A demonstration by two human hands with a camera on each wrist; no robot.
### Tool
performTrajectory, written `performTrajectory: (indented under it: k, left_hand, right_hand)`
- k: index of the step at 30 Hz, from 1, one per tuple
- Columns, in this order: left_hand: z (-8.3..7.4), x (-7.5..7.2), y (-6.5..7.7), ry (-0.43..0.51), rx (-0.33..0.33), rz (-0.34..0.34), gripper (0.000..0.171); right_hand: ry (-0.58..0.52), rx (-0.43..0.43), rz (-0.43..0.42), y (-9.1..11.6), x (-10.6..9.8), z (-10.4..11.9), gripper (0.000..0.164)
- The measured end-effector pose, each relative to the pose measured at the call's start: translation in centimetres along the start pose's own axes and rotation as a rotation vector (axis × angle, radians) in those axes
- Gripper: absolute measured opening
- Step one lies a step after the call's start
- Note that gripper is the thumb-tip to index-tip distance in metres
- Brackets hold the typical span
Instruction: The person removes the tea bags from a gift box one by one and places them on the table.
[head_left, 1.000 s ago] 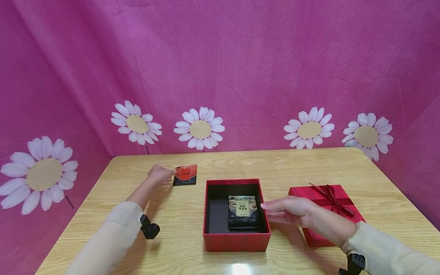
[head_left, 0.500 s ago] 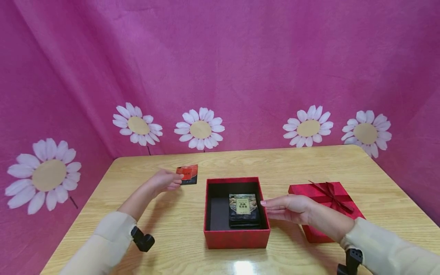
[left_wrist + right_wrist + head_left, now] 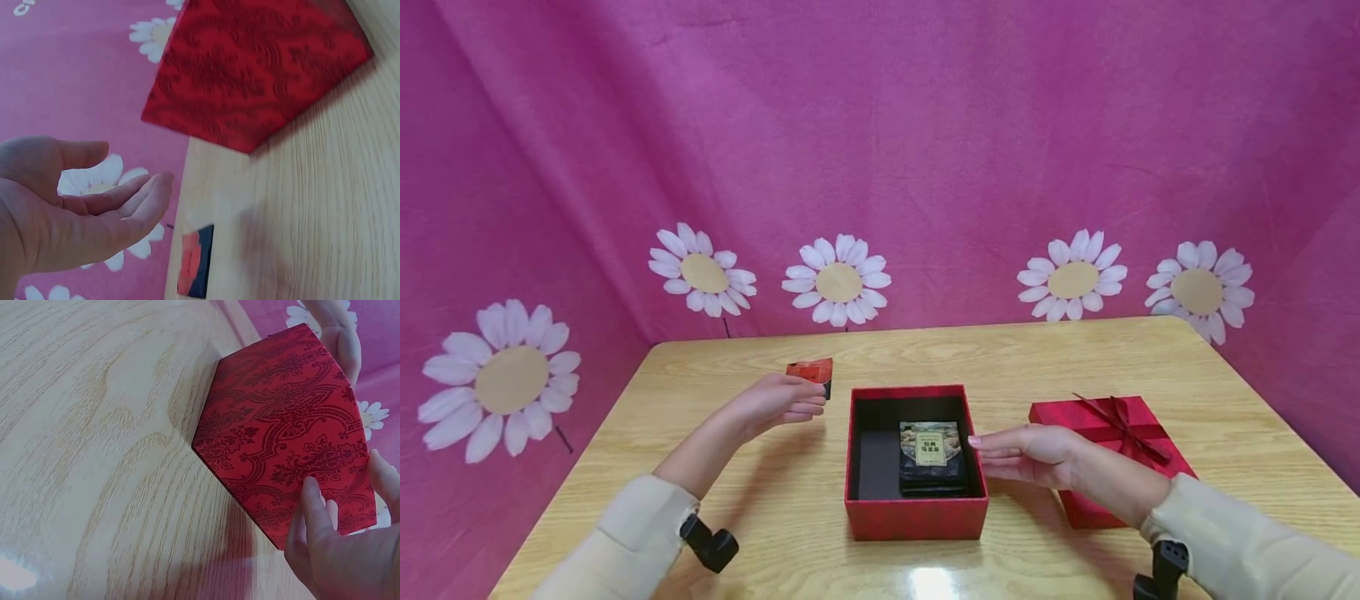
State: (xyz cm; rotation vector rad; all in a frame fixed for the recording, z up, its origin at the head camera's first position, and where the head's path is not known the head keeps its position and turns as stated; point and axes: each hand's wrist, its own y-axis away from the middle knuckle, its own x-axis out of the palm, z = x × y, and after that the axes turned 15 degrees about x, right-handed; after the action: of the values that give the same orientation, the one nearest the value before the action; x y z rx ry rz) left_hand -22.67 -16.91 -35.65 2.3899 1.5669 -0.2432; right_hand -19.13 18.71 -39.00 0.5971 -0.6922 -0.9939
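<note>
My left hand (image 3: 775, 404) is over the table left of the box, holding nothing, fingers extended and thumb apart in the left wrist view. Beyond it lies a flat red-and-black tea packet (image 3: 811, 369), partly covered by the fingers in the head view and fully seen in the left wrist view. A lidless red patterned gift box (image 3: 917, 521) stands mid-table, black inside. On its right side rests a stack of black tea packets (image 3: 931, 458), the top one with a pale green label. My right hand (image 3: 1033, 454) touches the box's right wall (image 3: 287, 425), nearly straight fingers outside, thumb at the rim.
The red box lid (image 3: 1060, 414) with a dark red ribbon bow (image 3: 1123, 429) lies on the right, partly behind the right forearm. A wooden table (image 3: 940, 354) bears everything. A pink curtain (image 3: 925, 167) with daisies hangs behind it.
My left hand has drawn away from the red-and-black packet's left edge and moved right and nearer, now overlapping it in view. The packet stays on the table; my right hand remains at the box.
</note>
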Motion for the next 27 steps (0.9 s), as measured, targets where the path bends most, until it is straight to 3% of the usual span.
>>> performTrajectory:
  k: [5,15,20,27]
  left_hand:
    - [-1.0,0.7,-0.1,0.032,0.035,0.016,0.049]
    - [-3.5,2.3,-0.9,0.054,0.076,-0.062,0.045]
    - [-4.5,3.5,-1.3,0.102,0.069,-0.041,0.04]
    - [-5.5,5.7,-2.1,0.121,0.002,-0.042,0.041]
  right_hand:
    - [0.006,-0.012,0.029,-0.2,-0.2,-0.3,0.026]
    - [-0.003,0.002,0.013,0.0,-0.2,-0.2,0.035]
    - [-0.019,0.006,0.013,0.0,-0.3,-0.1,0.037]
    - [0.005,0.007,0.016,-0.1,-0.1,0.1,0.031]
